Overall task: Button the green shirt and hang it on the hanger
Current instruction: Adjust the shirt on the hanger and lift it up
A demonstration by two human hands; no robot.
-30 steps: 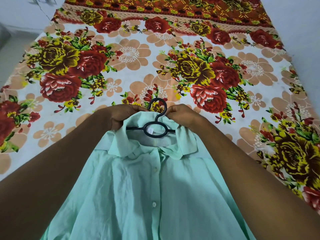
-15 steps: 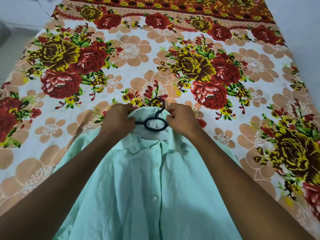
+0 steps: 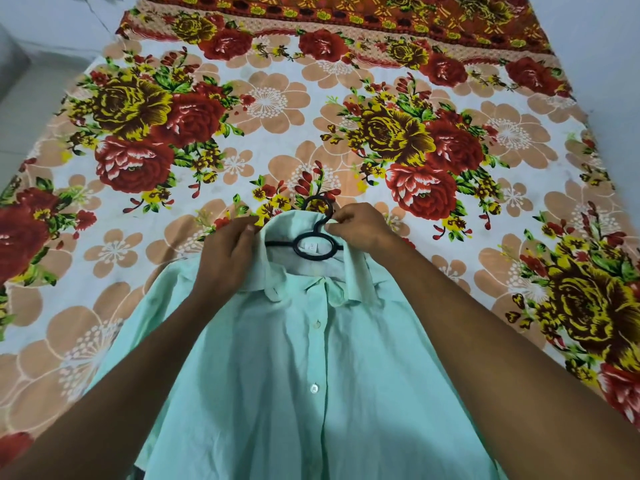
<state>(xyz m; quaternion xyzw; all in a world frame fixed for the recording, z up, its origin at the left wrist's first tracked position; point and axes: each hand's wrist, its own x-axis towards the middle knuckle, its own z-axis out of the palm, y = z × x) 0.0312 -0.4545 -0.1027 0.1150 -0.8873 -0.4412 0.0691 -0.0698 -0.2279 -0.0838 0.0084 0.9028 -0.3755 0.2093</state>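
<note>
A mint-green shirt lies front-up on the bed, its placket buttoned down the middle. A black plastic hanger sits inside the neck opening; its ring and hook stick out past the collar, its arms hidden under the cloth. My left hand grips the left side of the collar, thumb on top. My right hand pinches the collar's right edge right beside the hanger's hook. Both forearms cross over the shirt's shoulders.
The shirt rests on a bed covered by a floral sheet with red and yellow roses. A dark orange patterned band runs along the far end. Pale floor shows at the far left, beyond the bed's edge.
The shirt has gone from lifted to lying flat on the bed. Both hands shifted along the collar, spreading it around the hanger's neck; the left collar point now lies flatter.
</note>
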